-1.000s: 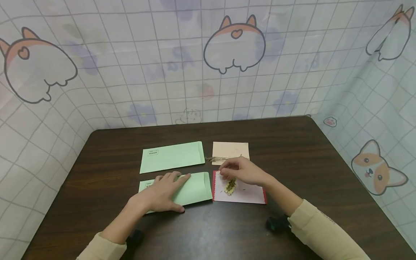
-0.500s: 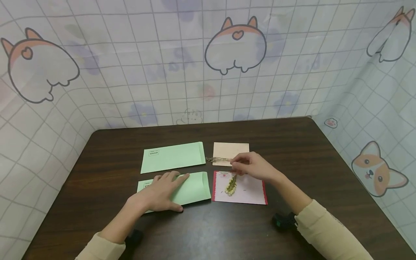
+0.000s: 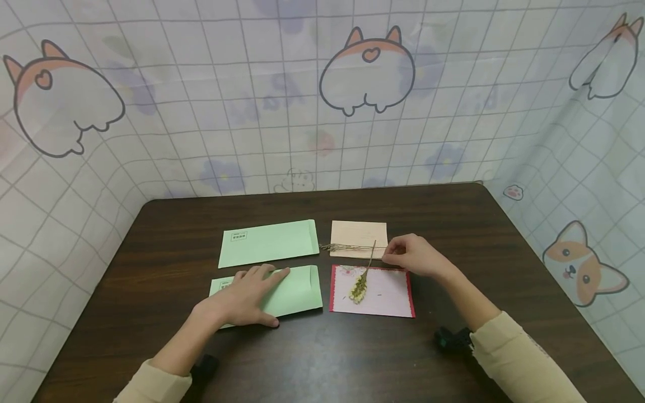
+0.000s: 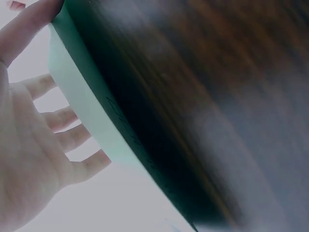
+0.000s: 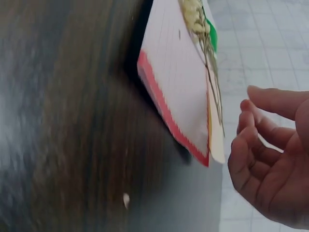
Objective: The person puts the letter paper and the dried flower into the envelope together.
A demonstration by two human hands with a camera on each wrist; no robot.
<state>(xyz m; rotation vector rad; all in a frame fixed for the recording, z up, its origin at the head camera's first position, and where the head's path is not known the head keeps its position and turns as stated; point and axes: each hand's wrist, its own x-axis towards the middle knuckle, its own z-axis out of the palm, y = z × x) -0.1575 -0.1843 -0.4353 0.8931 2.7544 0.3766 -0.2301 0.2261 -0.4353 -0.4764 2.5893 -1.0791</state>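
Note:
My left hand (image 3: 249,296) rests with spread fingers on the nearer green envelope (image 3: 297,291), its thumb at the near edge. In the left wrist view its fingers look fairly straight. To the right lies a pink card (image 3: 390,294) with red scalloped edges. On the card is a dried flower (image 3: 358,290), cream-headed, its stem reaching past the far edge over a beige card (image 3: 359,230). My right hand (image 3: 413,256) hovers by the beige card's right corner. In the right wrist view its fingers are loosely curled, with nothing visible between them. Thin dried stems (image 3: 347,247) lie across the beige card.
A second green envelope (image 3: 267,244) lies farther back on the dark wooden table (image 3: 428,218). Small crumbs lie on the pink card. A patterned curtain (image 3: 242,106) stands behind and beside the table. Dark wrist cameras sit under both forearms.
My right hand has let go of the dried flower's stem and moved right, leaving the flower on the pink card. My left hand and the nearer green envelope have shifted slightly left.

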